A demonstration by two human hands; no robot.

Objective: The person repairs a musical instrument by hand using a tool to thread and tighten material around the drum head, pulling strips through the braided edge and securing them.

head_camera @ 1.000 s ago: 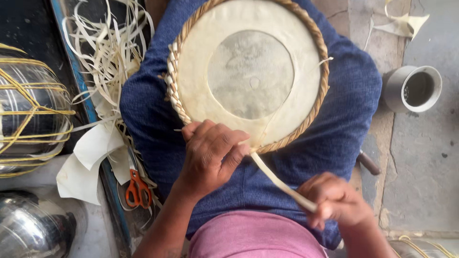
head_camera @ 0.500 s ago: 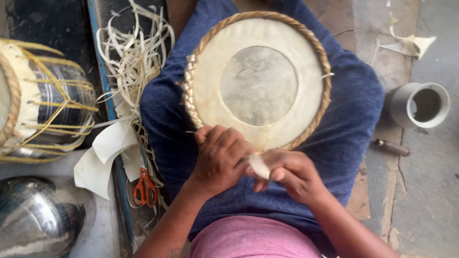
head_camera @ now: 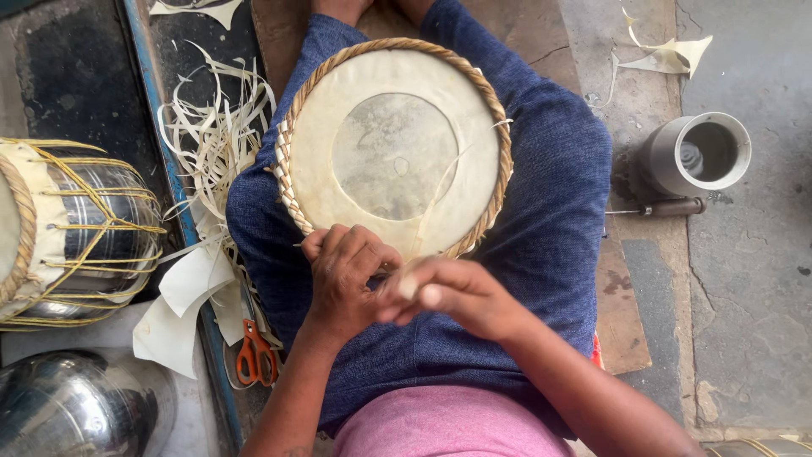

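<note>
A round drum head with a pale skin, a darker centre patch and a braided straw-coloured rim lies on my lap, over blue cloth. My left hand rests curled on the near edge of the rim. My right hand is just beside it, fingers pinched on a thin pale hide strip that runs up across the skin toward the far right rim. The two hands touch each other at the rim's near edge.
A laced drum body lies at the left, a shiny metal bowl below it. Pale strip cuttings and orange-handled scissors lie by my left leg. A grey cup and a small tool stand at right.
My right hand came from the lower right up to my left hand at the rim. The strip, earlier pulled out to the right, now runs up over the skin.
</note>
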